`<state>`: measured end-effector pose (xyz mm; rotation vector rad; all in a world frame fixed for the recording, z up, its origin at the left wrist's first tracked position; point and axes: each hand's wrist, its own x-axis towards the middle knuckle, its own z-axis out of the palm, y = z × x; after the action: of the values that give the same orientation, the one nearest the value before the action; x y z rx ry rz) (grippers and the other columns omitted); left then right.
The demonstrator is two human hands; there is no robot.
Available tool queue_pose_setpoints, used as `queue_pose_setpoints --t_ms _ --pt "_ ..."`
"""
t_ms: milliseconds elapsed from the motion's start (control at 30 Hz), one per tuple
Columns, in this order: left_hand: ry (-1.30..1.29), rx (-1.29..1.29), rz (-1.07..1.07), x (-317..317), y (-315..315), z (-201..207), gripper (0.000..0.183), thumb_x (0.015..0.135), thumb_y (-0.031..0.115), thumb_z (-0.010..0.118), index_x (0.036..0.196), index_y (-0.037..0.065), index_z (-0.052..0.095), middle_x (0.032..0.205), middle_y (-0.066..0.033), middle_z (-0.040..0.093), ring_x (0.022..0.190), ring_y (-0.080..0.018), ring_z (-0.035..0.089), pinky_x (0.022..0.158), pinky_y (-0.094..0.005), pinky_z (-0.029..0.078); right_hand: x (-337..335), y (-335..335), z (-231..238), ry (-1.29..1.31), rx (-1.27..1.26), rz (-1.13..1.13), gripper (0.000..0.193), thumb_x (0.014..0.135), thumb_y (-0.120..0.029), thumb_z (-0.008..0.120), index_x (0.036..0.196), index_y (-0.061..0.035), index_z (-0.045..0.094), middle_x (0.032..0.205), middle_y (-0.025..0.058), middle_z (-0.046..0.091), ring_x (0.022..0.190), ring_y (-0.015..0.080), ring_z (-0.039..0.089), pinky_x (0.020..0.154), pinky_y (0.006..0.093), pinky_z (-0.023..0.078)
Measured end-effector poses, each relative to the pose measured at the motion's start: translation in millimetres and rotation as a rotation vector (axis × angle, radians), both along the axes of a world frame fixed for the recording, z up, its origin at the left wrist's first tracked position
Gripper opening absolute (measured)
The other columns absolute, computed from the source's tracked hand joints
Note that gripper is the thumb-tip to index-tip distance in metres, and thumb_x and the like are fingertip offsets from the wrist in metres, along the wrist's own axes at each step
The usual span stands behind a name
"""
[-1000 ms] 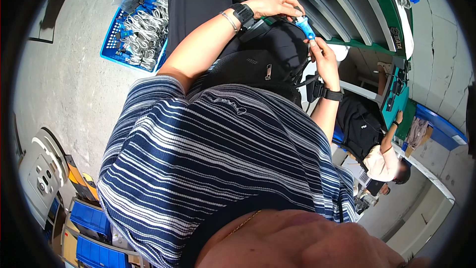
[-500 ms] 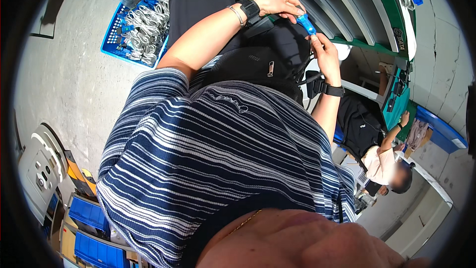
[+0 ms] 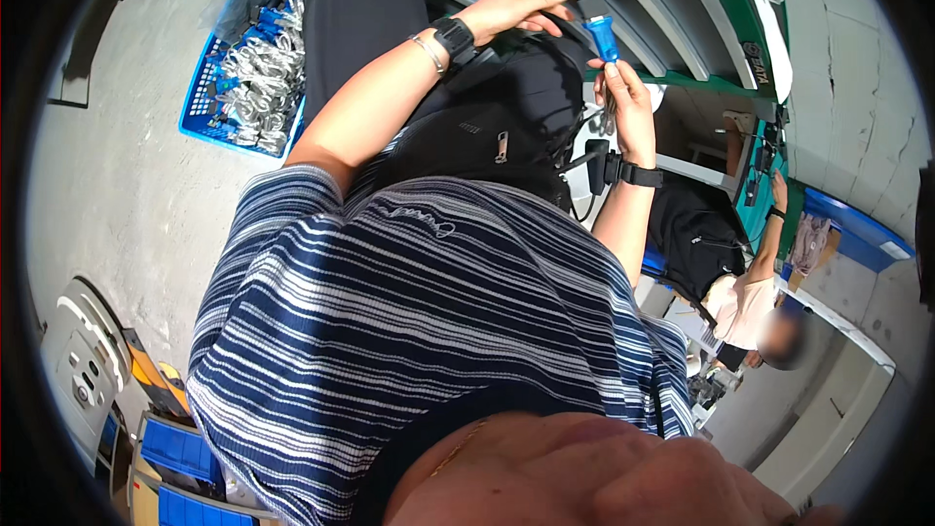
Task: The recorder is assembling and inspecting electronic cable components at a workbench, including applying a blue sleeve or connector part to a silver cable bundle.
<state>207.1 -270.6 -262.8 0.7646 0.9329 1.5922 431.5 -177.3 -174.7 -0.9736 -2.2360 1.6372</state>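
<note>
My right hand (image 3: 626,107) pinches a blue cable connector (image 3: 603,39) between thumb and fingers. A dark cap-like piece (image 3: 593,8) sits at the connector's far end. Grey cable (image 3: 610,113) hangs below the fingers of that hand. My left hand (image 3: 518,9) is just left of the connector's far end, fingers stretched out and apart, with nothing seen in it. Both hands are above a black bag-like thing (image 3: 526,88) at my lap.
A blue basket (image 3: 198,102) piled with grey cables and blue connectors stands on the floor at far left. Grey metal slats in a green frame (image 3: 726,15) lie beyond my hands. Another person's arm (image 3: 769,244) reaches over a green bench at right. Blue bins (image 3: 180,448) are lower left.
My left hand has let go of the connector's far end and opened beside it. The connector stays in my right hand, its dark end now showing. The view has shifted slightly.
</note>
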Motion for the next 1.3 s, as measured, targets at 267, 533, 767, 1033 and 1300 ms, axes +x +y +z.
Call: queue_pose_setpoints --t_ms 267,533,767,1033,1300 --pt "0.153 -0.019 -0.156 11 1 -1 0.056 0.098 0.053 0.051 0.135 0.010 0.056 0.126 -0.0028 0.063 0.110 -0.0105 0.057 0.093 -0.0271 0.044 -19 5 27 0.780 -0.564 -0.049 0.036 0.104 -0.031 0.046 0.125 -0.0032 0.054 0.099 0.0071 0.058 0.091 0.0196 0.054 0.087 0.0358 0.043" --pt "0.159 0.005 -0.319 8 1 -1 0.038 0.096 0.044 0.060 0.101 0.008 0.072 0.086 0.0059 0.065 0.079 -0.0024 0.054 0.071 -0.0209 0.042 -22 1 21 0.615 -0.412 -0.152 0.039 0.104 -0.032 0.046 0.131 -0.0034 0.052 0.122 0.0109 0.058 0.118 0.0241 0.054 0.102 0.0403 0.043" --pt "0.153 0.105 -0.091 7 3 -3 0.025 0.093 0.029 0.069 0.100 0.005 0.071 0.093 0.0013 0.067 0.091 -0.0063 0.058 0.084 -0.0247 0.045 -12 -5 18 0.593 -0.430 -0.203 0.038 0.102 -0.032 0.053 0.130 -0.0059 0.055 0.118 0.0084 0.061 0.106 0.0155 0.058 0.096 0.0353 0.045" --pt "0.035 0.015 0.013 6 1 0 0.034 0.093 0.036 0.067 0.104 0.004 0.069 0.098 -0.0019 0.067 0.094 -0.0073 0.060 0.083 -0.0240 0.047 -8 -1 -1 0.325 -0.292 -0.363 0.021 0.096 -0.010 0.063 0.117 -0.0062 0.064 0.116 0.0075 0.065 0.104 0.0117 0.061 0.091 0.0308 0.050" --pt "0.011 -0.196 -0.258 9 -7 8 0.058 0.094 0.056 0.057 0.119 0.003 0.064 0.103 -0.0053 0.068 0.072 -0.0084 0.065 0.059 -0.0167 0.050 -7 -4 -7 0.524 -0.160 -0.317 0.021 0.094 -0.004 0.062 0.115 -0.0044 0.063 0.124 0.0126 0.062 0.112 0.0196 0.060 0.097 0.0325 0.047"
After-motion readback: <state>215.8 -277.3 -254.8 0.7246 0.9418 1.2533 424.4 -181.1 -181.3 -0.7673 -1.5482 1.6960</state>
